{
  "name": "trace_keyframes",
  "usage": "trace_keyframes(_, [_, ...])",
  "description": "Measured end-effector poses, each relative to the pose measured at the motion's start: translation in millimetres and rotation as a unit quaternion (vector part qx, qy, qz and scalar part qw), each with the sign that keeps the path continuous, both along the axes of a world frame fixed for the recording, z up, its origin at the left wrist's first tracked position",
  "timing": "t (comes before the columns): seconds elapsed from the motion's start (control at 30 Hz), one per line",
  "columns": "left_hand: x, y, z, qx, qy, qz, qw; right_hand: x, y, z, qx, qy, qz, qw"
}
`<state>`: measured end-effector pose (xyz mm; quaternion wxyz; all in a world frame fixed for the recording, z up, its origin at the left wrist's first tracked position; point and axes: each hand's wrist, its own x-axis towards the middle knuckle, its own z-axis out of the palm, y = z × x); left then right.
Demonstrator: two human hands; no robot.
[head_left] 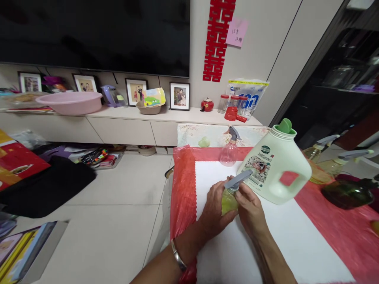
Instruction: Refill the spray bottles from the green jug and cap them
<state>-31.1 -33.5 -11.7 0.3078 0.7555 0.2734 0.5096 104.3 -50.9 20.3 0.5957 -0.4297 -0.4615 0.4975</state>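
Between my two hands is a small spray bottle (229,202) of yellow-green liquid with a grey trigger head (237,179). My left hand (215,205), a bracelet on its wrist, wraps the bottle's body. My right hand (250,203) has its fingers closed at the neck, just under the trigger head. Just behind my right hand stands a big pale green detergent jug (275,165), its neck uncapped with a green spout showing. A clear pinkish spray bottle (228,153) with a grey head stands upright beyond my hands.
A white sheet (216,256) lies over red plastic (182,189) on the table. At the right stand more spray bottles (333,165) and a dark green bottle (346,194). Behind, a low cabinet (124,128) carries a pink basin (72,103), picture frames and jars.
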Motion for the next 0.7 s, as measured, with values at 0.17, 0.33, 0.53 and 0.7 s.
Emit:
trace_keyframes(0.17, [1, 0, -3.0, -0.007, 0.006, 0.015, 1.000, 0, 1, 1.1, -0.015, 0.014, -0.002, 1.000])
trace_keyframes(0.33, [1, 0, -4.6, -0.010, 0.019, 0.015, 1.000, -7, 1, -1.8, -0.012, 0.037, -0.030, 0.999])
trace_keyframes(0.53, [0, 2, -5.0, -0.006, 0.017, 0.015, 1.000, -2, 4, 2.2, 0.009, 0.068, -0.014, 0.998])
trace_keyframes(0.7, [0, 1, -5.9, 0.001, 0.002, 0.006, 1.000, 4, 3, 9.8, 0.020, 0.083, -0.005, 0.996])
